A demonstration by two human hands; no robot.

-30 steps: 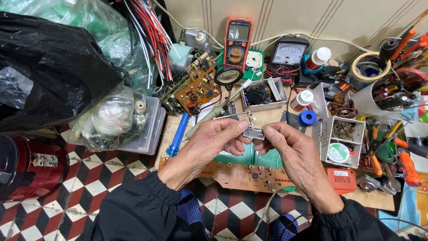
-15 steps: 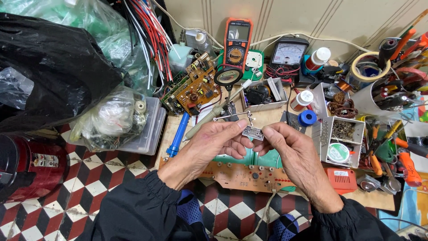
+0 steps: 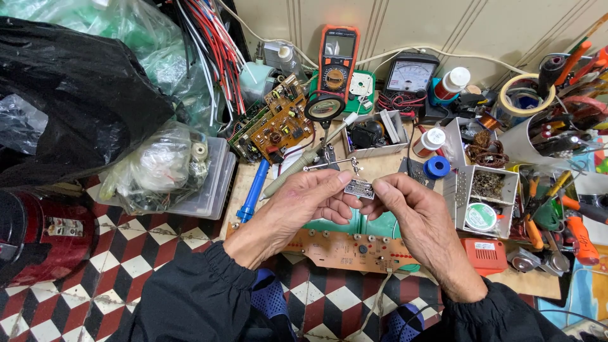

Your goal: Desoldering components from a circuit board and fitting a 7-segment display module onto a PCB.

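Pinched by its edges between both hands, left grip (image 3: 304,206) and right grip (image 3: 415,212), the small grey circuit piece (image 3: 359,188) could slip onto the long orange board (image 3: 354,250) at 6 o'clock.

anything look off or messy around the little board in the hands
Nothing looks broken or spilled. Both hands, left hand and right hand, pinch a small grey circuit board level between the fingertips. The long orange circuit board below overhangs the wooden board's front edge, and loose parts crowd around it.
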